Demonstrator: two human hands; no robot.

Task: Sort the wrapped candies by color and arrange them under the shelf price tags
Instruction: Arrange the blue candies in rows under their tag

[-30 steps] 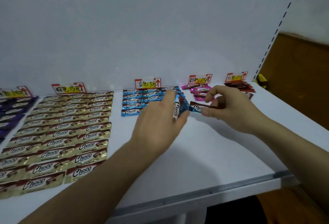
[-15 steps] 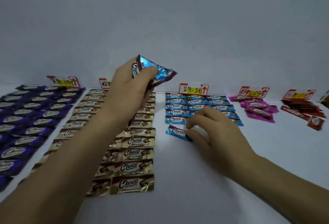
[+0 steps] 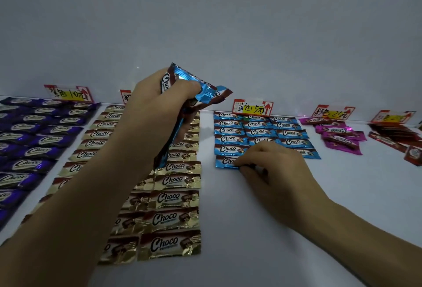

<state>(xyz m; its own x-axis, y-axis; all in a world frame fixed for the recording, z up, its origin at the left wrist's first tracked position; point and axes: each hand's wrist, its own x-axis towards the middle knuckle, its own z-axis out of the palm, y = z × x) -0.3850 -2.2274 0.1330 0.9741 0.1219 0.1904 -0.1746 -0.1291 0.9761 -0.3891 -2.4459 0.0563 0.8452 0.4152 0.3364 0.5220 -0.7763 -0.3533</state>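
My left hand (image 3: 157, 104) is raised above the gold rows and grips a bunch of blue candies (image 3: 194, 88). My right hand (image 3: 271, 165) rests on the white shelf (image 3: 251, 229), its fingertips pinching a single blue candy (image 3: 225, 161) at the front of the left blue column. The blue group (image 3: 258, 132) lies in rows under the blue price tag (image 3: 252, 108). Gold candies (image 3: 173, 197) fill the columns to the left, partly hidden by my left arm. Purple candies (image 3: 34, 140) lie at the far left under a price tag (image 3: 68, 93).
A loose heap of pink candies (image 3: 338, 137) sits under the pink price tag (image 3: 334, 113). Dark red candies (image 3: 395, 136) lie at the far right under another tag (image 3: 392, 116). The white back wall (image 3: 228, 24) rises right behind the tags.
The view swung left and moved closer. My left hand lifted the blue bunch up over the gold rows. My right hand took one blue candy and lowered it onto the shelf beneath the blue column.
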